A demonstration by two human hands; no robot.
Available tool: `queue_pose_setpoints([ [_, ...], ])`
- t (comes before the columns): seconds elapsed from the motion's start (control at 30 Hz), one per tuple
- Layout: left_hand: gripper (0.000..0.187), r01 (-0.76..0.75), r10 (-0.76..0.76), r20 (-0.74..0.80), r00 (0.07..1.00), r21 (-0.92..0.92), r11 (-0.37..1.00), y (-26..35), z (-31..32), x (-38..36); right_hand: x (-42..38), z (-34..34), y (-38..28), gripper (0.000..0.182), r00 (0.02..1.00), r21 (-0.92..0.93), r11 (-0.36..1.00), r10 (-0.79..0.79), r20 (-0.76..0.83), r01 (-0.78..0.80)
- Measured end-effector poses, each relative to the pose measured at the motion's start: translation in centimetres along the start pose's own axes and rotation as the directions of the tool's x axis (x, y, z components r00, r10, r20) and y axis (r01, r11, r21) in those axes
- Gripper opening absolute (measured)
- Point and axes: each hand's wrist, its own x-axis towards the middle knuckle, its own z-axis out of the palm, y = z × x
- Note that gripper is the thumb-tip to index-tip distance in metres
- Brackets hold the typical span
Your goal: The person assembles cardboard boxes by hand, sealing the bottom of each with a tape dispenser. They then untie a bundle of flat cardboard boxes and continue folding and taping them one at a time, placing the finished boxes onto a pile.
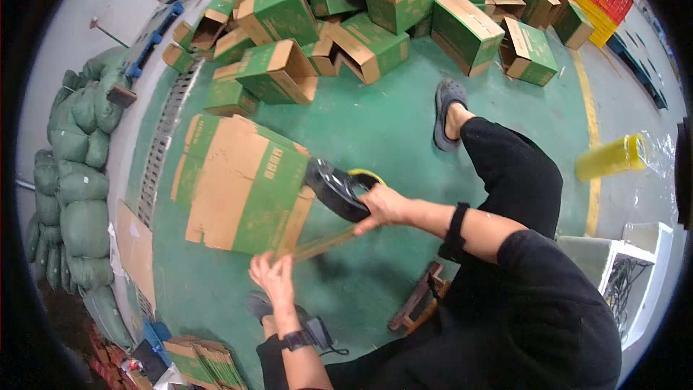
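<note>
My right hand (384,206) is wrapped round a black tape dispenser (333,189) with a yellow tape roll in it. From the dispenser side a strip of clear tape (325,244) stretches down-left to my left hand (273,274), whose fingers are pinched on its end. Beyond my hands, a flattened green and brown cardboard box (242,184) lies on the floor, its lower right edge near my left fingers. The dispenser's front end meets or overlaps the cardboard's right edge; whether they touch, I cannot tell.
Several open green boxes (278,14) are piled ahead. Green sacks (86,188) line the left wall. A yellow roll (610,157) and a white metal case (606,267) stand at the right. Folded cardboard (206,362) lies at the lower left, and a wooden stool (421,300) is beside my leg.
</note>
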Motion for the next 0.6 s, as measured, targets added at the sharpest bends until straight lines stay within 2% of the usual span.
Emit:
queue_pose_setpoints([
  [0.03, 0.021, 0.093, -0.079, -0.090, 0.993, 0.154, 0.984, 0.3, 0.3, 0.4, 0.7, -0.6, 0.1, 0.068, 1.000, 0.025, 0.999, 0.027, -0.013, -0.027],
  [0.1, 0.023, 0.138, -0.143, -0.233, 0.962, -0.038, 0.990, 0.7, 1.1, 1.8, 2.5, -1.6, 0.8, 0.072, 0.995, -0.045, 0.995, 0.090, 0.036, -0.089],
  [0.17, 0.027, 0.272, -0.352, -0.288, 0.891, -0.281, 0.920, -0.5, 2.6, 2.4, 4.3, -2.1, 1.8, 0.080, 0.984, -0.022, 0.989, 0.145, 0.102, -0.144],
  [0.2, 0.032, 0.332, -0.383, -0.265, 0.885, -0.216, 0.918, -2.1, 3.4, 2.2, 4.8, -2.1, 2.3, 0.081, 0.974, 0.019, 0.984, 0.169, 0.153, -0.174],
  [0.23, 0.036, 0.386, -0.416, -0.250, 0.874, -0.160, 0.908, -3.3, 3.8, 2.2, 4.7, -2.3, 2.2, 0.080, 0.985, 0.142, 0.979, 0.129, 0.111, -0.144],
  [0.27, 0.036, 0.404, -0.426, -0.259, 0.867, -0.135, 0.905, -3.5, 3.5, 2.6, 4.9, -2.6, 2.1, 0.078, 0.972, 0.111, 0.979, 0.147, 0.185, -0.170],
  [0.33, 0.051, 0.553, -0.650, -0.286, 0.704, -0.355, 0.754, -3.4, 3.2, 3.3, 4.3, -3.2, 1.4, 0.074, 0.973, 0.147, 0.971, 0.161, 0.167, -0.186],
  [0.37, 0.051, 0.554, -0.651, -0.300, 0.698, -0.349, 0.755, -3.6, 3.3, 3.1, 4.4, -3.5, 1.2, 0.071, 0.970, 0.132, 0.970, 0.182, 0.159, -0.203],
  [0.43, 0.061, 0.430, -0.616, -0.009, 0.788, -0.709, 0.559, -4.1, 3.2, 2.2, 5.3, -3.8, 1.0, 0.067, 0.974, -0.077, 0.976, 0.208, 0.091, -0.202],
  [0.47, 0.063, 0.445, -0.625, 0.008, 0.780, -0.710, 0.546, -3.5, 2.9, 1.7, 5.7, -3.9, 1.1, 0.054, 0.993, -0.253, 0.963, 0.108, 0.038, -0.095],
  [0.5, 0.063, 0.458, -0.635, 0.027, 0.772, -0.717, 0.525, -2.7, 2.4, 0.9, 5.9, -3.7, 1.0, 0.054, 0.995, -0.250, 0.964, 0.097, 0.027, -0.087],
  [0.53, 0.059, 0.464, -0.618, 0.024, 0.786, -0.683, 0.564, -1.9, 2.0, -0.2, 6.1, -3.3, 0.9, 0.048, 0.994, -0.420, 0.903, -0.061, 0.088, 0.093],
  [0.57, 0.055, 0.455, -0.605, 0.020, 0.796, -0.679, 0.576, -1.6, 2.3, -1.6, 6.1, -2.7, 0.8, 0.042, 0.964, -0.564, 0.782, -0.200, 0.175, 0.265],
  [0.6, 0.055, 0.468, -0.599, 0.006, 0.800, -0.630, 0.620, -0.6, 2.4, -3.0, 5.5, -1.8, 0.7, 0.035, 0.941, -0.578, 0.743, -0.275, 0.197, 0.338],
])
